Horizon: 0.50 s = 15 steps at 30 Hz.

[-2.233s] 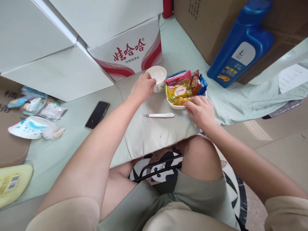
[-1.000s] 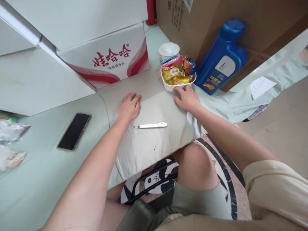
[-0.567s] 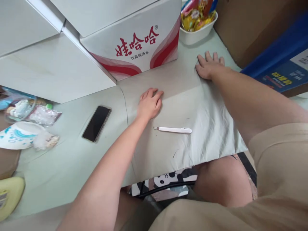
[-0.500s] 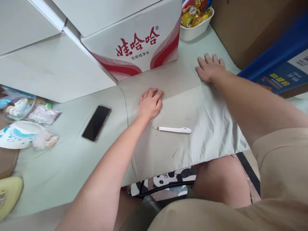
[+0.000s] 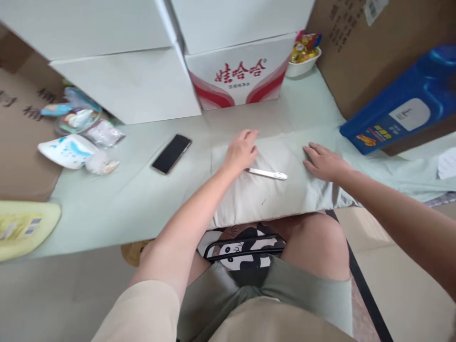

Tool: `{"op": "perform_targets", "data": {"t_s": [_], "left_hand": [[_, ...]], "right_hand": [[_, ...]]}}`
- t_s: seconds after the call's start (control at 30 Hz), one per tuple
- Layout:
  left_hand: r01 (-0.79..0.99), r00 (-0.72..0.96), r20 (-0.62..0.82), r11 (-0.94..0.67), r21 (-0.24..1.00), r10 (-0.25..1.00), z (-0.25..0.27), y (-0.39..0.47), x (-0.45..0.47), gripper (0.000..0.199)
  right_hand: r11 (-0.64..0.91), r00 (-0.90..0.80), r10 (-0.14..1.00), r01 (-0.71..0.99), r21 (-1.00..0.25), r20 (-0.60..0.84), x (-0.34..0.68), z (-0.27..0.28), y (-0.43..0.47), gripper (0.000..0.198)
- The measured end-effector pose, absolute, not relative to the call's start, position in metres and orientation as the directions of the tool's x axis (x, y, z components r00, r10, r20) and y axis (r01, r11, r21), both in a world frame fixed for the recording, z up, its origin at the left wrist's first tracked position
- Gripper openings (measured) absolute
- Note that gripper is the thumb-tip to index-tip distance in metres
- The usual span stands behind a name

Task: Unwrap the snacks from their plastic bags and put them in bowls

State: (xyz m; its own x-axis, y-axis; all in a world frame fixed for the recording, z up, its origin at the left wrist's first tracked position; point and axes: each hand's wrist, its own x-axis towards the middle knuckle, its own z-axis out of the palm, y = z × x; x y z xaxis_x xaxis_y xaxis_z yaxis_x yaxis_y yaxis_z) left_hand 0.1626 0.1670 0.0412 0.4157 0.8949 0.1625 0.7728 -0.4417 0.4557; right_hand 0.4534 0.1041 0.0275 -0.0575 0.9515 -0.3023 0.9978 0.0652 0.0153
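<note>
My left hand [image 5: 242,151] rests on a grey-green cloth [image 5: 245,204] with its fingers loosely bent and slightly apart, holding nothing. Close below it lies a slim white-handled tool [image 5: 270,174]. Its narrow tip points toward my left wrist and is partly hidden there. To the right, my right hand [image 5: 325,162] lies palm down on the cloth, fingers stretched out. Wrinkles run along the cloth's front edge, and a small dark thread-like mark [image 5: 263,201] shows near that edge.
A black phone [image 5: 172,154] lies left of my left hand. White cartons [image 5: 128,85] are stacked behind, beside a candy-filled white bowl [image 5: 302,67]. A blue bottle [image 5: 399,107] leans at right. A paper cup [image 5: 69,151] and a yellow bottle [image 5: 28,228] are at left.
My right hand has drawn back across the cloth toward the front edge. My left hand stays on the cloth, now closer to the white tool's tip. The camera view has shifted.
</note>
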Motion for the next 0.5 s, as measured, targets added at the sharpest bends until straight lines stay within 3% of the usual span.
{"op": "perform_targets", "data": {"t_s": [0.07,0.13,0.27,0.37,0.5], "left_hand": [[0.655,0.349,0.282,-0.448,0.609,0.894,0.049,0.136,0.146,0.041],[0.545,0.318,0.302,-0.434,0.718,0.899,0.053,0.105,0.123,0.019],[0.366,0.257,0.253,-0.336,0.868,0.933,0.046,0.06,0.07,0.029],[0.399,0.226,0.185,-0.264,0.878,0.956,0.04,0.049,0.04,0.032],[0.552,0.212,0.123,-0.223,0.803,0.969,0.045,0.055,0.017,0.041]], "right_hand": [[0.077,-0.043,0.929,0.994,0.078,-0.369,0.449,0.038,0.106,0.067],[0.089,-0.03,0.904,0.989,0.119,-0.427,0.435,0.053,0.118,0.055],[0.155,-0.109,0.837,0.987,0.041,-0.536,0.365,0.087,0.144,0.043],[0.273,-0.223,0.849,0.961,0.037,-0.479,0.288,0.11,0.156,0.042],[0.476,-0.445,0.831,0.879,0.014,-0.334,0.18,0.124,0.174,0.037]]}}
